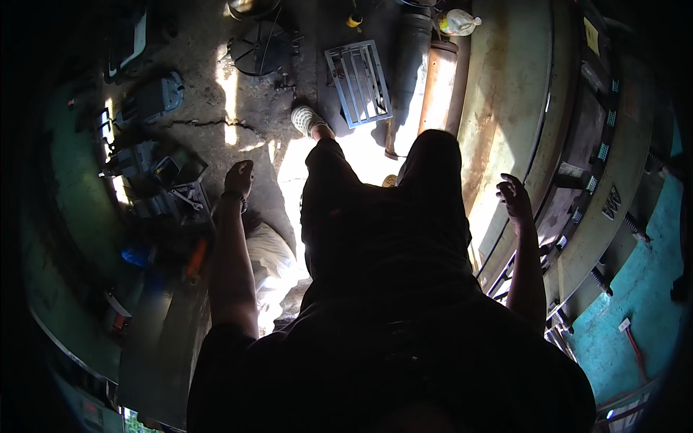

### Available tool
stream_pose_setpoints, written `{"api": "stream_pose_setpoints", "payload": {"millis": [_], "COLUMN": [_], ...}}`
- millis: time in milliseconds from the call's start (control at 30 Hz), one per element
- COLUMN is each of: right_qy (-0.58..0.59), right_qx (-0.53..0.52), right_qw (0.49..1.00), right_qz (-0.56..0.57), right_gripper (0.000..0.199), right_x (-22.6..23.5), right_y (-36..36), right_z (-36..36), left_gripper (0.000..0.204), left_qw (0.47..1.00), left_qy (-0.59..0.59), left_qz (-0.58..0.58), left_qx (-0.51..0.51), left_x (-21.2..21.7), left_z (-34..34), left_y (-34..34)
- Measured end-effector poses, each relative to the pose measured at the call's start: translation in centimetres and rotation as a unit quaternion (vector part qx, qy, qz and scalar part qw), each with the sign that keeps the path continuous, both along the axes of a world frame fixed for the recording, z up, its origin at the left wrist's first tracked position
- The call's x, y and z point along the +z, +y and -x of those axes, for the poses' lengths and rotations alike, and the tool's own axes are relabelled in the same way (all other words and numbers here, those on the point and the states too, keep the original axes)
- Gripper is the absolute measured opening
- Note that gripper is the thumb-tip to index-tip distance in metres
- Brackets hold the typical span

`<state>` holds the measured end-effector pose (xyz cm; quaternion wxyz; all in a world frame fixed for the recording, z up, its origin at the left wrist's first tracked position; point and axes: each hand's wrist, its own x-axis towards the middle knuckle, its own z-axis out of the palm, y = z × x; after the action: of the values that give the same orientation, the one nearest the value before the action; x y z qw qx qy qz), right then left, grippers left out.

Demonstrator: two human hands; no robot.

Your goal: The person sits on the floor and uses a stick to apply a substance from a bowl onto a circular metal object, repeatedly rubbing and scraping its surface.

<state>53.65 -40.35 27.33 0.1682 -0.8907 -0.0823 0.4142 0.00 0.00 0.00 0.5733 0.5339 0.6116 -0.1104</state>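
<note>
My left hand (240, 179) hangs at my side above the concrete floor, its fingers loosely curled in and no object showing in it. A dark band circles that wrist. Closest to it are a dark metal box with a wrench (188, 199) on top and a pale plastic sack (268, 260) beside my leg. On the other side, my right hand (515, 199) is held out by the long green machine bed (509, 137); its bent fingers are spread and hold nothing. Both hands lie partly in shadow, touching nothing that I can see.
Ahead of my feet lies a slatted metal frame (359, 83). Large cylinders (438, 86) stand right of it, and a round dark slotted plate (261, 48) left. A red-handled hammer (634, 350) rests on the turquoise surface (613, 317) at far right. Sunlight glares on the floor.
</note>
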Motion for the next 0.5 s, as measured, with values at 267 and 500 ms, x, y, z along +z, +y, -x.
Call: {"api": "stream_pose_setpoints", "payload": {"millis": [267, 500], "right_qy": [-0.151, -0.254], "right_qx": [0.172, 0.223], "right_qw": [0.973, 0.94], "right_qz": [0.006, -0.04], "right_gripper": [0.043, 0.035], "right_x": [-0.3, 2.6], "right_y": [8.4, 18.8], "right_z": [-1.2, -5.5], "left_gripper": [0.045, 0.043], "left_qw": [0.999, 0.981], "left_qy": [0.012, -0.078], "left_qz": [-0.02, -0.066], "left_qx": [-0.028, 0.166], "left_x": [-2.2, -4.7], "left_z": [2.8, 1.3], "left_y": [1.3, 2.0]}}
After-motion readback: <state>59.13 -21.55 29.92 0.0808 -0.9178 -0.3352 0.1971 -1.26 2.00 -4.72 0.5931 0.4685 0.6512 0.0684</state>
